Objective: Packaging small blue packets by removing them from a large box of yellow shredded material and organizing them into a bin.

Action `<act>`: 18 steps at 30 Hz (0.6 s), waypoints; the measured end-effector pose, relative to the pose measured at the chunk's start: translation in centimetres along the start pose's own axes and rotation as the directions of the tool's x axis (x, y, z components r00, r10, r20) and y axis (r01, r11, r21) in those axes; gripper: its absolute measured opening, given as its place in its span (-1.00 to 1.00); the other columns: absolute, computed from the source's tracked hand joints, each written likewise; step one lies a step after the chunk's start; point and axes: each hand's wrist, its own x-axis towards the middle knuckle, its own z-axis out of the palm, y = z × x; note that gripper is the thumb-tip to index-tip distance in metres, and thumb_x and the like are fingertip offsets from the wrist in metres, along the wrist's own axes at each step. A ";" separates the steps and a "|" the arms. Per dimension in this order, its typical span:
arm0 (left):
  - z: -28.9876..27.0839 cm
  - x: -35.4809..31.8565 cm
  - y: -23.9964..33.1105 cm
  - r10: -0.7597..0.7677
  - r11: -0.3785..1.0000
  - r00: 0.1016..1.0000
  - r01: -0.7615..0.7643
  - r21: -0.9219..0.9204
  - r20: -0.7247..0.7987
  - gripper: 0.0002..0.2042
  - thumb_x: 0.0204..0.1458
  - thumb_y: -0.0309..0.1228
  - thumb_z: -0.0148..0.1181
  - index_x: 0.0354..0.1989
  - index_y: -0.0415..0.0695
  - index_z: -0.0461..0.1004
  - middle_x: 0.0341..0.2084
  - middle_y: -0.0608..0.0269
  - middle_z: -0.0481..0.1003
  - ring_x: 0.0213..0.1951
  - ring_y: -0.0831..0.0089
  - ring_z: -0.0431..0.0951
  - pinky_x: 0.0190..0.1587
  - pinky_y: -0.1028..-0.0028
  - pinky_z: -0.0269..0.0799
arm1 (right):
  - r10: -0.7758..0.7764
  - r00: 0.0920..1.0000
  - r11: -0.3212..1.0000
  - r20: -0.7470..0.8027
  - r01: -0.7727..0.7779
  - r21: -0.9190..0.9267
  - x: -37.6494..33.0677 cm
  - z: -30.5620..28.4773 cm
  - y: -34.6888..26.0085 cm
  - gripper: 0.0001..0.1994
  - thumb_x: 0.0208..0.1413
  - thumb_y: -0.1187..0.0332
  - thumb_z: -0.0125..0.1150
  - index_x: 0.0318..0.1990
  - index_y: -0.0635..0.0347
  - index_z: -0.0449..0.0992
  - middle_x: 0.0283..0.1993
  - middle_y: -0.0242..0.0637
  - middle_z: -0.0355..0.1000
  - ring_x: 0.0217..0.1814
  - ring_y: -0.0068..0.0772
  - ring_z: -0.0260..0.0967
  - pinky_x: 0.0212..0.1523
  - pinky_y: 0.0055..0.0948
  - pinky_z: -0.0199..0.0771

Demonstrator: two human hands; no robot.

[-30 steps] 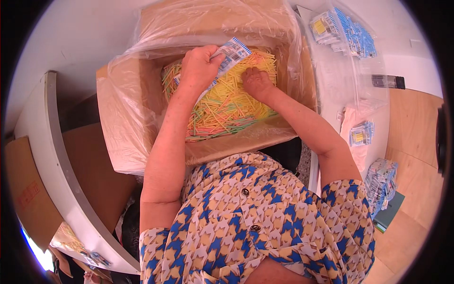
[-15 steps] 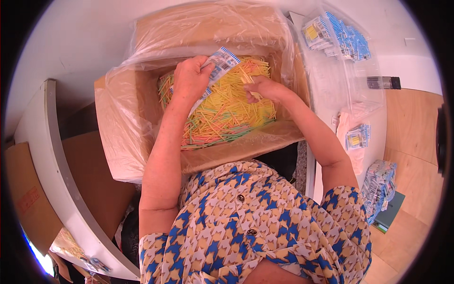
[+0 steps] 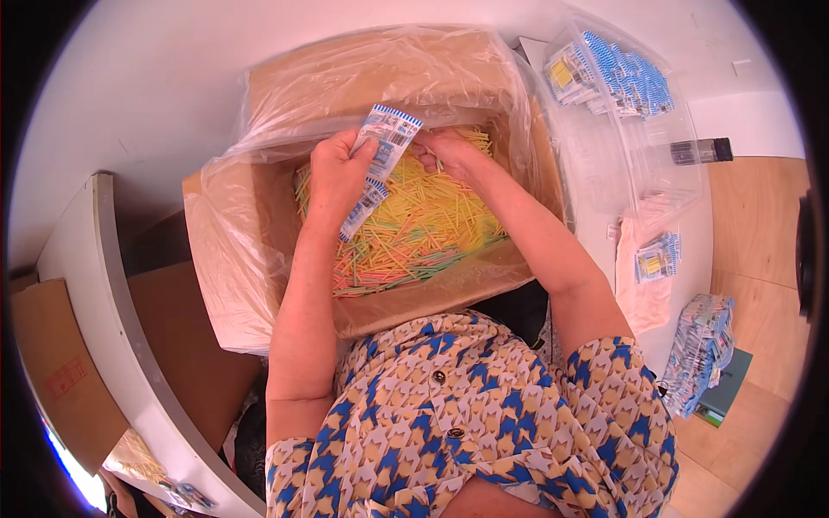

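My left hand (image 3: 337,173) is closed on a flat blue-and-white printed packet (image 3: 390,136), its striped end pointing up and away. A second packet (image 3: 366,205) of the same kind hangs below it, beside my wrist. My right hand (image 3: 451,154) is at the packet's right edge with fingers curled; a few thin yellow sticks (image 3: 439,165) poke out between them. Part of its fingertips is hidden behind the packet. Both hands are over a cardboard box (image 3: 229,250) lined with clear plastic. Loose thin sticks (image 3: 423,211) in yellow, pink and green lie inside it.
To the right stands a clear plastic bin (image 3: 661,186) with several filled packets (image 3: 629,78) and a dark-capped bottle (image 3: 701,151) beside it. One filled packet (image 3: 658,257) lies on a pink cloth (image 3: 637,302). A bundle of packets (image 3: 698,354) is farther right. A white panel edge (image 3: 129,328) rises at left.
My right hand has moved left and up with the sticks, from over the pile to the packet's edge. My left hand and its packet have shifted slightly left and nearer.
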 end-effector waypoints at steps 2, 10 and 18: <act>-0.3 0.2 -0.8 -0.049 0.996 0.996 0.054 -0.068 0.077 -0.86 0.11 -0.50 0.05 -0.26 -0.27 0.52 -0.49 0.38 0.53 -0.53 0.71 0.44 -0.46 0.63 0.36 | 0.056 0.998 0.998 -0.027 -0.057 -0.030 -1.3 0.5 -0.3 -0.82 0.20 0.28 0.02 -0.27 0.22 0.36 -0.51 -0.35 0.30 -0.53 -0.47 0.29 -0.60 -0.51 0.28; 0.5 -0.4 -0.7 -0.142 0.944 0.952 0.212 -0.252 0.270 -0.84 0.10 -0.50 0.06 -0.20 -0.27 0.52 -0.41 0.32 0.56 -0.47 0.67 0.50 -0.41 0.62 0.41 | -0.276 0.937 0.961 -0.213 0.262 -0.095 -7.8 -0.3 -2.0 -0.67 0.19 0.04 -0.03 -0.44 0.08 0.34 -0.52 -0.42 0.29 -0.59 -0.62 0.13 -0.59 -0.59 0.14; 1.6 -0.8 -1.5 -0.090 0.921 0.892 0.243 -0.303 0.442 -0.83 0.09 -0.50 0.09 -0.18 -0.25 0.52 -0.36 0.31 0.57 -0.41 0.66 0.51 -0.32 0.61 0.43 | -0.320 0.850 0.938 -0.418 0.345 -0.018 -9.4 -0.1 -3.3 -0.64 0.17 0.00 -0.04 -0.54 -0.01 0.23 -0.61 -0.49 0.20 -0.61 -0.66 0.03 -0.59 -0.58 0.05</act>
